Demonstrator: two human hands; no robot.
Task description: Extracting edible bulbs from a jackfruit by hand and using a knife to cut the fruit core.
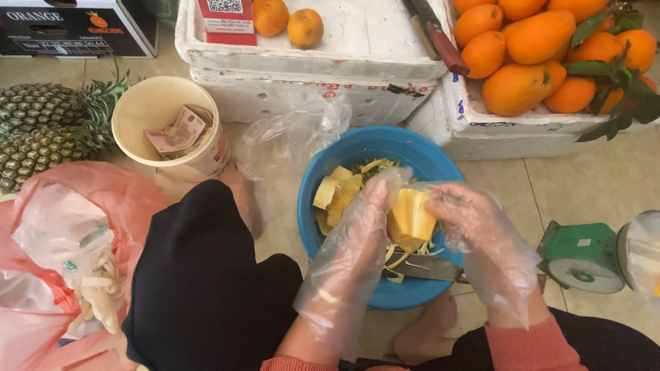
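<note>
Both my hands wear loose clear plastic gloves. My left hand (361, 233) and my right hand (474, 230) together hold a peeled yellow pineapple piece (411, 218) over a blue plastic basin (357, 148). The left hand wraps its near side, the right hand grips its far side. Yellow peel scraps (337, 192) lie inside the basin. A knife blade (426, 266) rests across the basin under my hands; its handle is hidden behind my right hand.
Whole pineapples (41, 130) lie at left beside a cream bucket (137, 113) holding banknotes. White foam boxes (323, 89) carry oranges (304, 27) and mangoes (540, 38). A green scale (581, 255) stands at right. A pink plastic bag (103, 192) lies at left, a clear bag (295, 134) behind the basin.
</note>
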